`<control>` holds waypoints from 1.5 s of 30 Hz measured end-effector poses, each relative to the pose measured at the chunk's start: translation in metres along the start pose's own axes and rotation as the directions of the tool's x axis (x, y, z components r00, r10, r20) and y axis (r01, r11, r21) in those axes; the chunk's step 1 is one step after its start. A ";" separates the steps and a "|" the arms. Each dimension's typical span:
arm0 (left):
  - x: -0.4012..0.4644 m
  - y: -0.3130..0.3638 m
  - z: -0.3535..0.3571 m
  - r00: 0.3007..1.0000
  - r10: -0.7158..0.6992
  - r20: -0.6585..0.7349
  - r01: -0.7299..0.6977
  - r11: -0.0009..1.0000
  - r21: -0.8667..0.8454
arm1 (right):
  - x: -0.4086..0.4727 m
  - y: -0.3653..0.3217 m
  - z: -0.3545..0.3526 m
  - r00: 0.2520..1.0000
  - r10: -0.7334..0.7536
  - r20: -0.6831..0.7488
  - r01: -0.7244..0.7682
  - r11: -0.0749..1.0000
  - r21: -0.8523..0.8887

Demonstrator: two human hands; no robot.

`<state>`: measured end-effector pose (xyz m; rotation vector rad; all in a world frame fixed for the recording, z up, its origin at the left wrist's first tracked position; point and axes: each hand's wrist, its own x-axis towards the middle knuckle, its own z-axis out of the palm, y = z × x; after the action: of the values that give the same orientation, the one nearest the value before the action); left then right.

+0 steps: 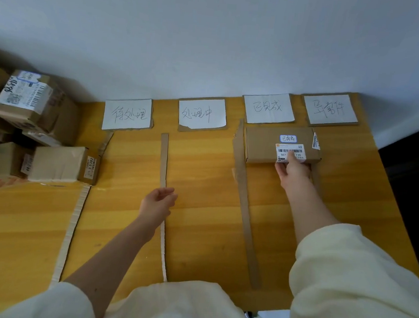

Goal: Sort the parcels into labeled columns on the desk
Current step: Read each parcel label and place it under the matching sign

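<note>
**Flat parcel sits in the third column, right hand on its near edge**

Nearest the camera, cream sleeves (359, 283) frame the yellow desk (197, 233). The left hand (158, 202) hovers over the middle cardboard divider strip (164, 160), fingers loosely curled and holding nothing. Further out, the right hand (293, 168) grasps the near edge of a flat brown parcel (262, 144), thumb on top over its barcode label. The parcel lies in the third column, just below the third paper sign (268, 108). Three more handwritten signs line the far edge by the wall. At far left, unsorted boxes (27, 99) are heaped in a pile.
</note>
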<state>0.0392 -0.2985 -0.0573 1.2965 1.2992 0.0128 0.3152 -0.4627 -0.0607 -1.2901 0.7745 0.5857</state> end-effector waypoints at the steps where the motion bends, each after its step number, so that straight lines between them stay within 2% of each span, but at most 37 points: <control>1: 0.000 0.000 0.000 1.000 -0.003 0.002 0.003 1.000 0.000 | 0.002 0.000 -0.001 1.000 0.008 0.006 -0.008 1.000 -0.008; 7: 0.002 0.000 0.002 1.000 -0.006 0.023 0.006 1.000 0.015 | 0.006 -0.004 -0.003 0.999 0.008 0.035 -0.003 0.992 -0.123; 17: 0.004 -0.002 -0.009 0.999 -0.004 0.045 0.004 1.000 0.005 | -0.028 0.011 0.013 1.000 0.018 -0.012 -0.021 0.954 -0.300; 20: 0.006 -0.005 -0.020 1.000 -0.010 0.013 0.010 1.000 0.003 | -0.054 0.029 0.030 0.998 0.014 0.063 0.010 0.933 -0.359; 23: 0.006 -0.008 -0.035 0.999 -0.015 -0.030 0.015 1.000 -0.002 | -0.082 0.053 0.051 0.979 0.038 0.199 0.055 0.895 -0.443; 27: 0.006 -0.013 -0.067 0.993 -0.029 -0.115 0.024 0.999 -0.045 | -0.125 0.089 0.088 0.928 0.077 0.365 0.167 0.789 -0.591; 33: 0.006 -0.027 -0.133 0.958 -0.074 -0.276 0.027 0.985 -0.170 | -0.181 0.147 0.140 0.834 0.121 0.538 0.365 0.609 -0.704; 40: 0.012 -0.047 -0.207 0.905 -0.165 -0.392 0.050 0.956 -0.289 | -0.224 0.204 0.185 0.745 0.161 0.647 0.559 0.378 -0.738; 45: 0.018 -0.057 -0.249 0.865 -0.242 -0.438 0.053 0.915 -0.401 | -0.239 0.238 0.211 0.710 0.189 0.678 0.644 0.213 -0.735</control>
<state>-0.1610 -0.1397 -0.0438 0.8768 1.7208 0.4847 0.0226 -0.2004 -0.0011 -2.0978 -0.6610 1.2744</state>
